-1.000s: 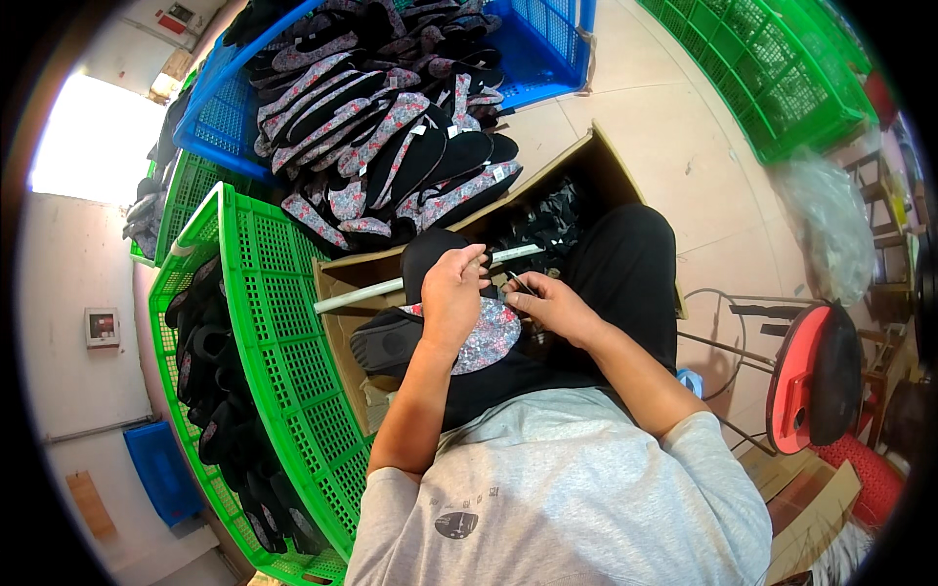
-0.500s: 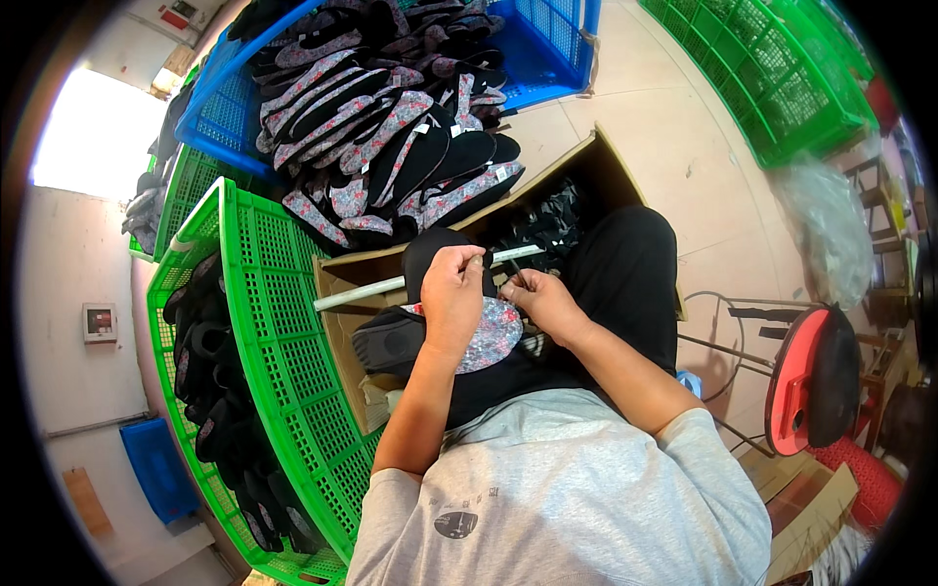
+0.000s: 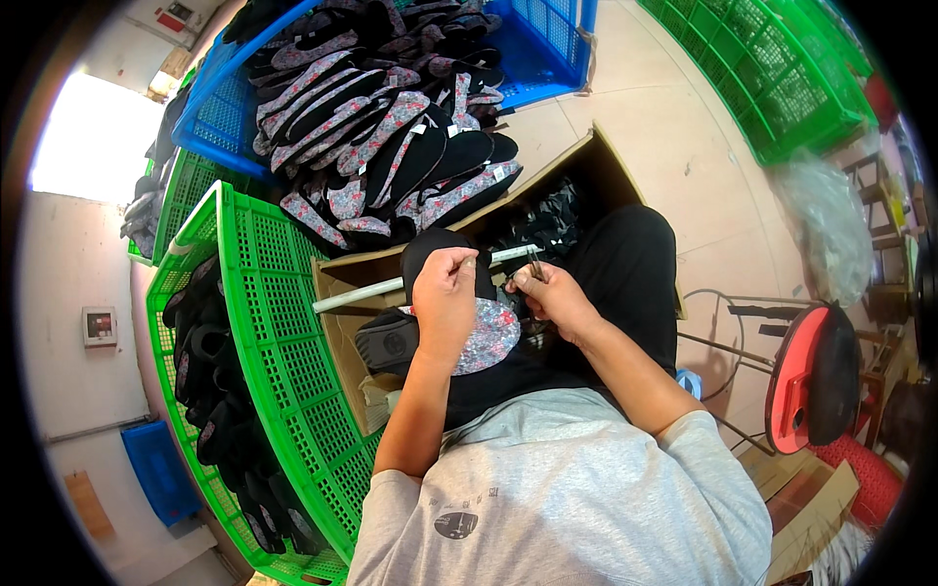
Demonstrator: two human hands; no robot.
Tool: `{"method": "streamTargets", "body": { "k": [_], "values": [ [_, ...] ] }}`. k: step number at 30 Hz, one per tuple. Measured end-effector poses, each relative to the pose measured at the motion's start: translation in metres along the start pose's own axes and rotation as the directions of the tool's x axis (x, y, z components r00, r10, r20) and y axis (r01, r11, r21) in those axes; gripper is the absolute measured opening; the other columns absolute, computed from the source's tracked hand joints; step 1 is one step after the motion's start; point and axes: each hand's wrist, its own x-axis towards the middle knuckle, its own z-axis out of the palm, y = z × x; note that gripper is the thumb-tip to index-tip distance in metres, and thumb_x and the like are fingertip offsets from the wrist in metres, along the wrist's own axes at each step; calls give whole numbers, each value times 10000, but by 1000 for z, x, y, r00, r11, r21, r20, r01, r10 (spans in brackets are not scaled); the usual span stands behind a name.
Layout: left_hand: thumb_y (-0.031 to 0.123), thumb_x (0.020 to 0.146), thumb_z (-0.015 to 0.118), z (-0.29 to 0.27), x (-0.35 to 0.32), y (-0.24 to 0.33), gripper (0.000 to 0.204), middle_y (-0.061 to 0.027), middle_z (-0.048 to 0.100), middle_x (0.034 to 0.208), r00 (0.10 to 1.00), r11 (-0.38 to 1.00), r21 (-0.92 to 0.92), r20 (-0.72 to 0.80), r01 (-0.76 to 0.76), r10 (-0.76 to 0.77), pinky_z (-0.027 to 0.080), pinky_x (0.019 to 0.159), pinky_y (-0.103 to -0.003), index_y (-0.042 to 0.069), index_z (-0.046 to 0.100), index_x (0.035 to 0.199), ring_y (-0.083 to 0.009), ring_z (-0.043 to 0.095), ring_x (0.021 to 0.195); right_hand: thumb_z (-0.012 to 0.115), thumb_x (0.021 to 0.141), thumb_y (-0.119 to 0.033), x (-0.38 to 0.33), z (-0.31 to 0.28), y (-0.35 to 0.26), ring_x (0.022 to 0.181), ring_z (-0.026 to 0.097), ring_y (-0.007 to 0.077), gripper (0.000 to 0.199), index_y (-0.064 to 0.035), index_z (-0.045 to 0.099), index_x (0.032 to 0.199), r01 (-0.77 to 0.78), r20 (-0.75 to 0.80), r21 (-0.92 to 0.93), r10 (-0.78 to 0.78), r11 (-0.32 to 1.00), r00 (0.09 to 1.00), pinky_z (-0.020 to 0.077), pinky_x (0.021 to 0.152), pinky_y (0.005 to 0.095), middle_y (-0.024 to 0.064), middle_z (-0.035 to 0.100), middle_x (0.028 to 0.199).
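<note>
Clenched over the floral slipper sole (image 3: 486, 337) on the lap, the left hand (image 3: 445, 293) pins it down near its black upper, fingers curled at the top edge. Its grip has barely shifted over the last second, creeping a little toward the white rod (image 3: 410, 281) that lies across the cardboard box (image 3: 342, 293). The right hand (image 3: 557, 298) has drawn in closer to the left and now pinches a thin metal tool (image 3: 536, 266), probably small tweezers or snips, with its tip standing just above the sole's upper edge. A second ago that hand sat a touch lower and more to the side, so the fine work on the edge looks to be going on rather than finished. Close beside the left arm stands a green crate (image 3: 283, 342) holding black slippers (image 3: 210, 391). Beyond the box, a blue crate (image 3: 547, 49) is heaped with floral and black soles (image 3: 391, 137). A red stool (image 3: 796, 376) stands off to the right.
</note>
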Motion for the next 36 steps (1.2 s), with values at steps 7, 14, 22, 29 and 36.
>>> {"method": "streamTargets", "body": {
  "k": [7, 14, 22, 29, 36],
  "values": [
    [18, 925, 620, -2, 1, 0, 74, -64, 640, 897, 999, 999, 3, 16, -38, 38, 498, 700, -230, -25, 666, 964, -99, 611, 766, 654, 926, -233, -12, -12, -7, 581, 431, 34, 156, -87, 624, 879, -28, -27, -164, 24, 986, 999, 325, 485, 206, -20, 646, 809],
    [2, 917, 616, 1, 1, 1, 73, -54, 635, 888, 996, 996, 20, 24, -89, 88, 477, 661, -225, -16, 673, 958, -86, 581, 722, 677, 912, -98, -23, -17, 8, 821, 542, 58, 139, -53, 637, 1038, 227, 243, -164, -184, 960, 953, 456, 758, 224, -31, 605, 893],
    [9, 905, 629, 4, 1, -6, 72, -49, 635, 863, 995, 995, 18, 23, -96, 96, 471, 656, -233, -3, 678, 956, -96, 571, 703, 683, 902, -71, -16, -13, 12, 818, 552, 98, 110, -31, 606, 970, 439, 294, -545, -328, 714, 898, 469, 759, 262, -9, 616, 919],
    [14, 898, 632, 4, 3, 0, 76, -63, 650, 853, 993, 994, 65, 91, -87, 81, 489, 672, -256, 3, 681, 955, -130, 619, 727, 623, 956, -131, -21, -19, 23, 667, 493, 60, 95, -104, 531, 955, 128, 59, 139, -137, 982, 989, 385, 541, 196, 24, 616, 924],
    [48, 877, 656, 2, 4, 10, 74, -46, 657, 838, 944, 985, 153, 331, -74, 19, 484, 690, -263, 7, 689, 929, -127, 619, 747, 584, 977, -125, -24, -16, 32, 600, 446, 39, 89, -131, 496, 987, 150, 16, 365, -167, 919, 986, 340, 490, 182, 25, 631, 920]
  ]
}}
